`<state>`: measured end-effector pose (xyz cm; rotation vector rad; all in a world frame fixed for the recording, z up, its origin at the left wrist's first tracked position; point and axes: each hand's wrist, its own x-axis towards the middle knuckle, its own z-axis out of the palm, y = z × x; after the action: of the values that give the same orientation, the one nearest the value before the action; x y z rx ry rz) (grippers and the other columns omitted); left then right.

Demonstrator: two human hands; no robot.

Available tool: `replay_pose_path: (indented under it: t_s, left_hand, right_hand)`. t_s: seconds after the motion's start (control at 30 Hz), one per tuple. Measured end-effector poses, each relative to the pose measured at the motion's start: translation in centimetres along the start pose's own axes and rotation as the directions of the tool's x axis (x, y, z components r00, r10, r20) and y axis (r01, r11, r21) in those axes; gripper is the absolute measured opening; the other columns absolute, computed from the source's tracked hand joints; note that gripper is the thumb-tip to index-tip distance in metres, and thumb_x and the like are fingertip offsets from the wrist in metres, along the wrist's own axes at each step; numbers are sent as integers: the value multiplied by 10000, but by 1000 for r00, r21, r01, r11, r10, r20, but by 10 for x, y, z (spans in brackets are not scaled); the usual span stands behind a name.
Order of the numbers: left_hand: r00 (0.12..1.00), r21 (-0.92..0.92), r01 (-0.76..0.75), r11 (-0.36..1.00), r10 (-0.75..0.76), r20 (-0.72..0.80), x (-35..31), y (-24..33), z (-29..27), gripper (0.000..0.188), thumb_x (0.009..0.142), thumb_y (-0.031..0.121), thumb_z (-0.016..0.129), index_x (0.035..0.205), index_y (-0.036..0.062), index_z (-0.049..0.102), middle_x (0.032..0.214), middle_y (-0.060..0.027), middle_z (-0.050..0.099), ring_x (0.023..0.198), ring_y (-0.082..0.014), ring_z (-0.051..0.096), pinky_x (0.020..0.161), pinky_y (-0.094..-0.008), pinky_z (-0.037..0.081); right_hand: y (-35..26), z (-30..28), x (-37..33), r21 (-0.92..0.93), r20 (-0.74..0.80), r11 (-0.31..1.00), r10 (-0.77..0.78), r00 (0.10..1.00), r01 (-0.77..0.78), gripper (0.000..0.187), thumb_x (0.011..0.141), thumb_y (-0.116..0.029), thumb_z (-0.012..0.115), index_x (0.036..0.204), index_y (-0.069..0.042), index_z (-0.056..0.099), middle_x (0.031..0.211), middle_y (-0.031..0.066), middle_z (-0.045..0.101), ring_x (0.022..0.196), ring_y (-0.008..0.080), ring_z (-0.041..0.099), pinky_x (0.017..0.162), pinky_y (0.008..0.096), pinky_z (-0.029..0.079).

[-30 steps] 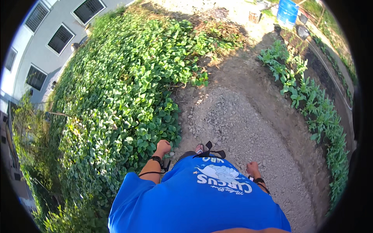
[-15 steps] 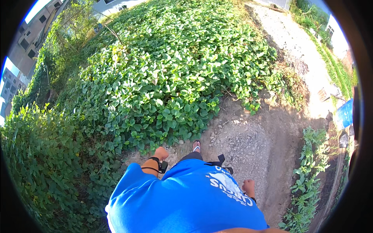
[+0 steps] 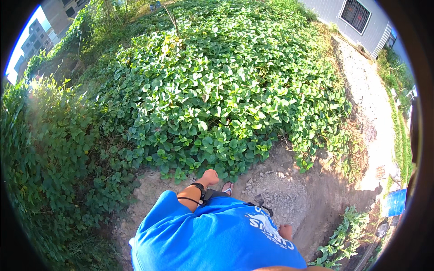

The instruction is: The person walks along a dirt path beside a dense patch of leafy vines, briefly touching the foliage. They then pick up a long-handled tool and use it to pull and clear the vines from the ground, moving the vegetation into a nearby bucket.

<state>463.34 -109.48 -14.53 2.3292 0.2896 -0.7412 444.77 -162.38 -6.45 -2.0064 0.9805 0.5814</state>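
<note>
dense green leafy vines [image 3: 217, 99], sunlit, sprawling

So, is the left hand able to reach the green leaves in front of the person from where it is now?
Probably yes. The left hand is a closed fist at the edge of the leafy green patch, and the nearest leaves lie just beyond the knuckles. Nothing stands between them; only bare dirt path lies below.
</note>
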Motion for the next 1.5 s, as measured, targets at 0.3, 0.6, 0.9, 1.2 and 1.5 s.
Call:
replay_pose_path:
  t_s: [0.3,0.6,0.9,1.2,1.5]
  left_hand:
    - [954,205,261,943,-220,-205,19,-80,-36,274,762,225,604,827,7,755,940,-234,723,919,-388,710,867,-436,567]
    - [870,10,489,872,-487,-72,-13,-101,-35,350,764,160,648,1010,-81,712,1145,-275,692,1120,-352,677,954,-400,548]
    - [887,-81,416,906,-424,-186,-23,-73,-6,242,792,191,581,810,13,744,741,-175,729,696,-279,748,752,-377,603]
    - [799,-424,389,818,-529,-287,1,-37,-19,142,784,154,668,779,44,757,664,-94,715,590,-180,701,596,-333,570]
    - [768,-566,470,678,-629,-116,-7,-24,-12,173,727,180,652,791,77,776,842,-193,734,858,-346,726,827,-421,577]
  right_hand:
    - [-107,19,101,-60,129,996,-53,990,61,216,950,-152,583,850,34,627,611,143,631,450,229,614,403,349,488]
    - [-166,22,147,-214,251,956,-143,957,199,207,920,-136,583,872,48,666,614,153,647,449,225,615,400,346,488]
    - [-255,15,224,-93,404,948,-243,882,304,185,885,-94,578,709,-42,554,593,82,599,472,182,579,401,330,425]
    - [-357,20,274,-287,412,721,-502,761,631,307,958,-203,626,713,-18,613,558,90,628,416,164,561,394,321,439]
    - [-381,31,305,-345,509,711,-407,758,613,276,950,-192,648,737,-19,624,558,87,640,439,155,585,412,323,448]
